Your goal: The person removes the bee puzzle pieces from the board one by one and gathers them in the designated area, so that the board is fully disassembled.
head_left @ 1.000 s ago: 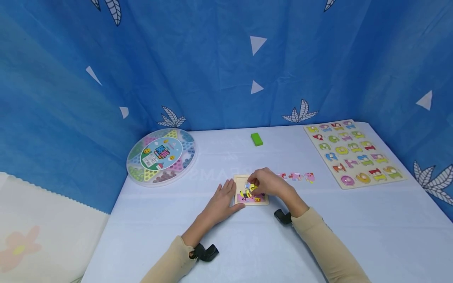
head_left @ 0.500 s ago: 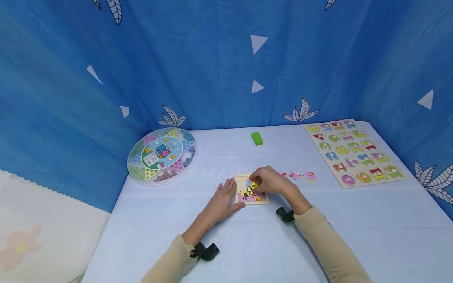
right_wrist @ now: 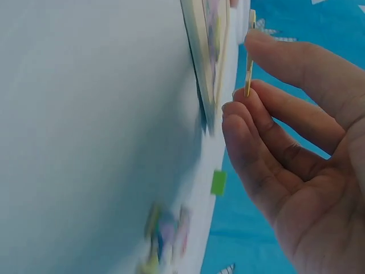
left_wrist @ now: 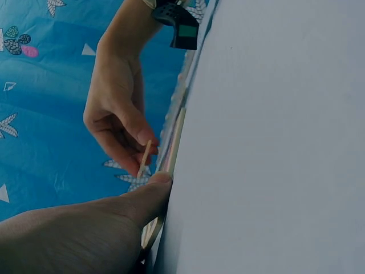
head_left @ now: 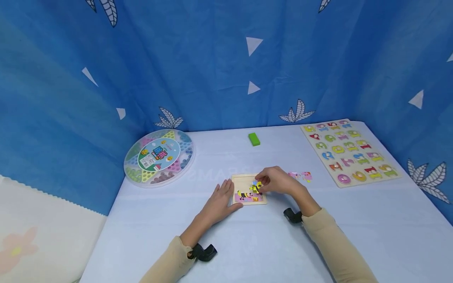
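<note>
A small wooden puzzle tray (head_left: 244,179) lies on the table, with fitted pieces (head_left: 242,197) along its near side showing a striped bee and pink ground. My left hand (head_left: 220,202) rests against the tray, its straight fingers along the left side and the thumb at the near edge. Over the tray's right part, my right hand (head_left: 277,181) pinches a yellow, black and blue puzzle piece (head_left: 256,187) between thumb and fingers. The right wrist view shows this thin puzzle piece (right_wrist: 249,68) edge-on, raised off the tray (right_wrist: 199,51).
Loose pink puzzle pieces (head_left: 305,176) lie right of the tray, partly hidden by the right hand. Behind it sits a green block (head_left: 254,139). A round Chinese checkers box (head_left: 159,157) stands at the left, a wooden number board (head_left: 348,153) at the right. A blue curtain (head_left: 219,67) borders the back.
My right hand has moved a little to the right with the pinched puzzle piece, uncovering more of the bee picture. My left hand has stayed on the tray. The head view has shifted slightly.
</note>
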{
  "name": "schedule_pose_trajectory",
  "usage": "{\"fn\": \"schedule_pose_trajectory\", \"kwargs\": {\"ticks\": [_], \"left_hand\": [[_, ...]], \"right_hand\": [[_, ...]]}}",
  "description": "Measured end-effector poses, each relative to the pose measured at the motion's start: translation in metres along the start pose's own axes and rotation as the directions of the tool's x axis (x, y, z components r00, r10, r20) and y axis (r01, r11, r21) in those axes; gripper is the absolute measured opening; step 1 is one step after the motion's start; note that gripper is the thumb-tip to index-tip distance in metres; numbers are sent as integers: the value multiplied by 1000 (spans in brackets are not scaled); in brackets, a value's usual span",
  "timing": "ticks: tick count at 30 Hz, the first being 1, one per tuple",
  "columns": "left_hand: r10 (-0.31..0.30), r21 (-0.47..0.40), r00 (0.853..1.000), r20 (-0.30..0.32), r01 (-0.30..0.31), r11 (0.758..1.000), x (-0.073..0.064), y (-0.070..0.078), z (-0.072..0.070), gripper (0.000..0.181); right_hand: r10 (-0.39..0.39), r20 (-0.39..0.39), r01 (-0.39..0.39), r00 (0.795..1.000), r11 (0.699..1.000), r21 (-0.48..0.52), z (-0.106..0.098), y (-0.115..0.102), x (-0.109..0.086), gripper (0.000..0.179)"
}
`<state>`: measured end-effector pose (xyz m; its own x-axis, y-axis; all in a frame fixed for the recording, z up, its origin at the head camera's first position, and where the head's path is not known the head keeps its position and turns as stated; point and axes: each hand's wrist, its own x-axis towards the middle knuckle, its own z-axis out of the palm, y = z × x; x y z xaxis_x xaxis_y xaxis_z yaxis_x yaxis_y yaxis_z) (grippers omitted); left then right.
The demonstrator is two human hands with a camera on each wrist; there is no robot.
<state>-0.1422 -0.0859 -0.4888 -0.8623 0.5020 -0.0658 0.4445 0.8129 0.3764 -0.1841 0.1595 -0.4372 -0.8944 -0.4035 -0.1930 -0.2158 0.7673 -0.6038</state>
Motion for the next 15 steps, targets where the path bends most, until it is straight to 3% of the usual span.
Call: {"fn": "schedule_pose_trajectory", "kwargs": {"ticks": [6,15], "left_hand": [[-3,-21,1000,-5,3,1000,-1,-1,1,86],[7,-38,1000,-21,-7,999,-2,0,1,85]], "right_hand": [[45,-45,-46,998,999,-27,-13,12,-13,43],[23,-89,-26,996,999,-35,-30,41,-39,43]]}}
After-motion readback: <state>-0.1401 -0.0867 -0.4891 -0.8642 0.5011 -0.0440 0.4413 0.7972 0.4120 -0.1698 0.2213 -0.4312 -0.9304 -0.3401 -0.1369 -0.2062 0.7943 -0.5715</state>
